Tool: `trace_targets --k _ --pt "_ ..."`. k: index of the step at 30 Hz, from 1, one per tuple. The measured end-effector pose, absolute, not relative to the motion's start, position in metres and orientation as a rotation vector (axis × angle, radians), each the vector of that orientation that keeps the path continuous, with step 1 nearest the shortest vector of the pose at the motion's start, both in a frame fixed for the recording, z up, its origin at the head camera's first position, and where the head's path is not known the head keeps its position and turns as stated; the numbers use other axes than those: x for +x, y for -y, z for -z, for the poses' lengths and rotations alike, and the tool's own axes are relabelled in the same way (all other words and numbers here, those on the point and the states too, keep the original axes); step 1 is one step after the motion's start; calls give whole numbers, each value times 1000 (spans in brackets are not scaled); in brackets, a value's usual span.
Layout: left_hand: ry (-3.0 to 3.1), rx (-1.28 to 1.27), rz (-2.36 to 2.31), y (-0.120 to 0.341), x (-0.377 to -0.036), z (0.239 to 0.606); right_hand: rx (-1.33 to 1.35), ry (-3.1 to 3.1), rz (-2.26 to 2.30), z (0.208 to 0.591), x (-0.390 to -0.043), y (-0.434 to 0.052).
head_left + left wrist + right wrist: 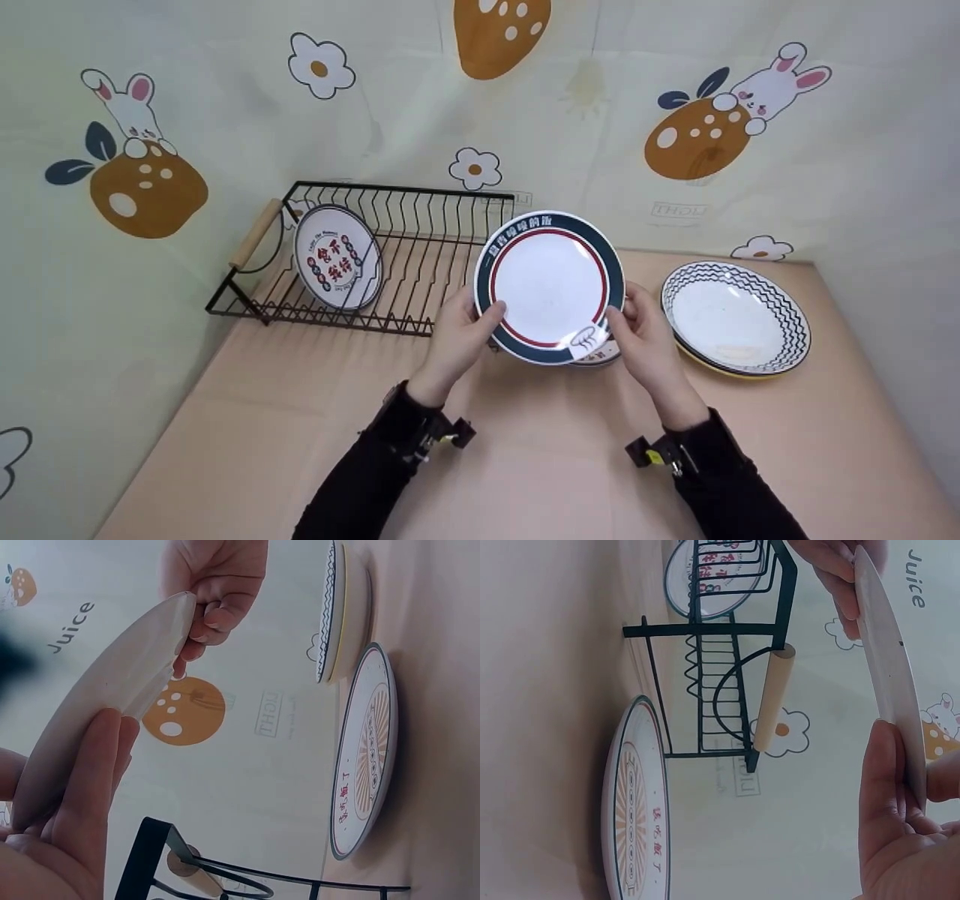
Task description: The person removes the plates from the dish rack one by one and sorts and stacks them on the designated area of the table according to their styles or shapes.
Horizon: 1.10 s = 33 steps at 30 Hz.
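Left hand (459,339), right hand (646,337) pinching navy-rimmed plate (550,286) by opposite edges, lifted above table. Next likely: slotting upright into dish rack (420,225).

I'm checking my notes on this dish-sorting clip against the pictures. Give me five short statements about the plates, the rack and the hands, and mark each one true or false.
1. Both hands hold the dark-rimmed plate by its edges, the left hand on one side and the right hand on the other. True.
2. The dish rack holds no plates. False: one plate with red characters stands upright in it.
3. The zigzag-rimmed plate lies on the table, stacked on a yellow-edged dish. True.
4. The held plate rests flat on the table. False: it is lifted and tilted toward the camera.
5. Another plate lies on the table below the held one. True.
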<state>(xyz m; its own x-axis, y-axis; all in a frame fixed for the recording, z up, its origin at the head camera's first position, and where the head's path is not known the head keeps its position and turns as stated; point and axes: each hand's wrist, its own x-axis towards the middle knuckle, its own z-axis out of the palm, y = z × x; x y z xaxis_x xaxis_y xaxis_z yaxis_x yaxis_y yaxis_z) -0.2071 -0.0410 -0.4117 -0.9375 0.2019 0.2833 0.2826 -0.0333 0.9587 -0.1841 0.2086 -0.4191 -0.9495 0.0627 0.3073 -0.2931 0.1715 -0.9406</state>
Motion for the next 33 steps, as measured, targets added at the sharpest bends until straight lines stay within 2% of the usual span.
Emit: trace_targets --k 15,23,33 --pt "2189 -646 2066 37 -207 411 159 2119 -1891 420 -182 -214" --pt "2128 -687 2199 42 -206 407 148 2120 -1868 422 -182 -218" --pt "2125 -689 2017 50 -202 404 114 2102 -1898 424 -183 -226"
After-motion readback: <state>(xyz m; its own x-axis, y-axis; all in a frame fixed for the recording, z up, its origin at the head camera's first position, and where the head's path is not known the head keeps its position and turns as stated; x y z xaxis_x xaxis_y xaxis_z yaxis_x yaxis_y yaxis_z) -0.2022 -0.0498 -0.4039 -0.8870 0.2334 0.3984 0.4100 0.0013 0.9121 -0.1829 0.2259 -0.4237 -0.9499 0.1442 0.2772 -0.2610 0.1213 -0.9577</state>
